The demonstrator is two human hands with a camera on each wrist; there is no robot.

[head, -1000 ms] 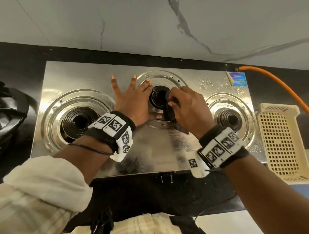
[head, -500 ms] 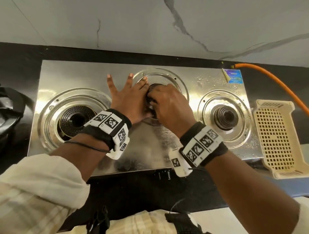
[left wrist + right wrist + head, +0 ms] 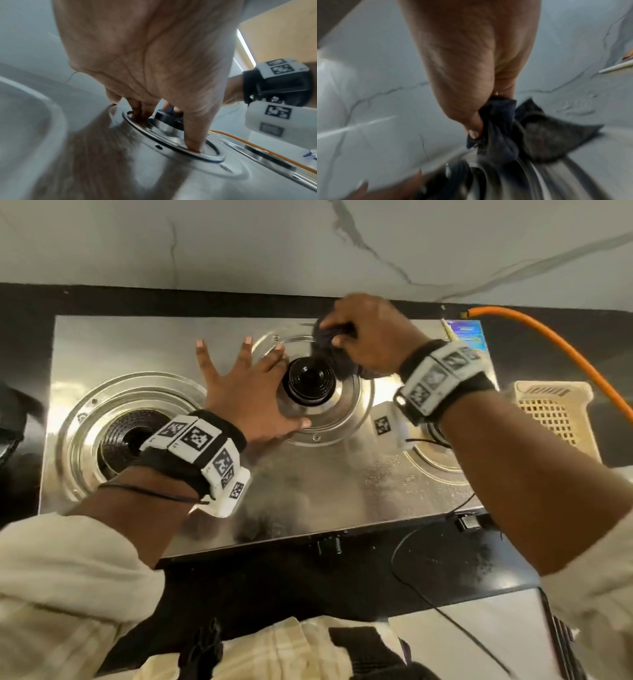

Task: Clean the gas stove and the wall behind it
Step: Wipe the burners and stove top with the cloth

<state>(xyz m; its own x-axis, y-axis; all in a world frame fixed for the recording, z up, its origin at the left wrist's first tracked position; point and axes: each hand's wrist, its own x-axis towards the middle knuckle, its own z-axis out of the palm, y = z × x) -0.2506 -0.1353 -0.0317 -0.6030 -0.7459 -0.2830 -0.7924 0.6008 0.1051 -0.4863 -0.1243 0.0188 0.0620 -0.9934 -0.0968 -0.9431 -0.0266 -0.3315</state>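
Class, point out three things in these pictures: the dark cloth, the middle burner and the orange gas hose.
dark cloth (image 3: 539, 136): right wrist view, on its bunched middle.
middle burner (image 3: 311, 380): head view, on its black top.
orange gas hose (image 3: 548, 337): head view, on its curved run.

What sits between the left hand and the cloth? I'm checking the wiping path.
The black middle burner stands between the left hand and the dark cloth held by the right hand, seen in the head view.

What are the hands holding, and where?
Right hand grips the dark cloth by its bunched top. Left hand holds nothing, pressing flat on the stove.
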